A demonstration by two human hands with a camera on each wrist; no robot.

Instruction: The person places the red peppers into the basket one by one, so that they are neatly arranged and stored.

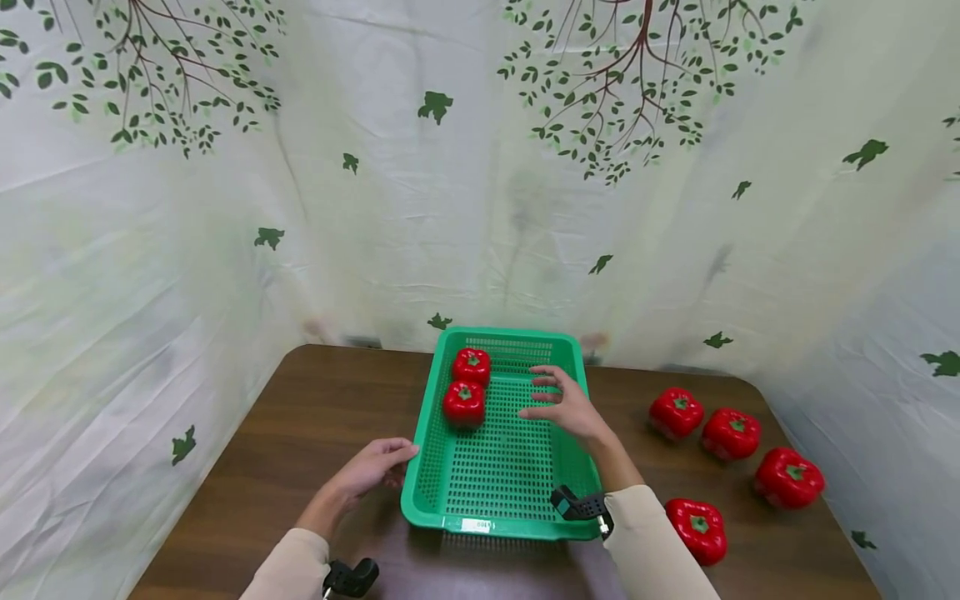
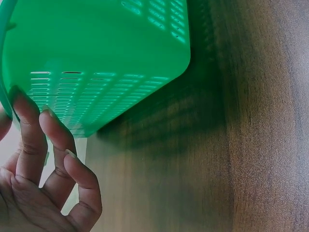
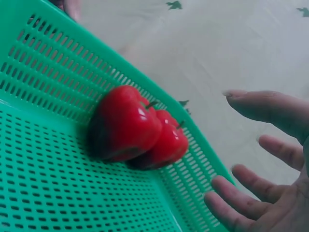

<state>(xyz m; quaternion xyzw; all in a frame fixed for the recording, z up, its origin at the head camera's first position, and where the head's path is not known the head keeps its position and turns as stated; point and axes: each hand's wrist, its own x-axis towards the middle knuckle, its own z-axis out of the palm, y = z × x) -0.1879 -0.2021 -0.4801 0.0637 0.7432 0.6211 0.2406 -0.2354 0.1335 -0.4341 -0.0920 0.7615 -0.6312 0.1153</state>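
Note:
A green plastic basket (image 1: 498, 475) with slotted walls sits on the table, two red bell peppers (image 1: 464, 403) along its left side. My left hand (image 1: 375, 468) pinches the basket's left rim; in the left wrist view the fingers (image 2: 32, 140) meet that rim from outside, with the thumb mostly cut off at the frame's edge. Over the right half of the basket hovers my right hand (image 1: 572, 410), fingers spread and holding nothing. From the right wrist, both peppers (image 3: 126, 126) appear side by side against the basket wall, apart from my fingers.
Several more red bell peppers (image 1: 731, 433) lie on the brown wooden table (image 1: 330, 396) to the right of the basket. One pepper (image 1: 697, 530) is closest to my right sleeve. A white leaf-printed cloth (image 1: 465, 208) hangs behind and beside the table.

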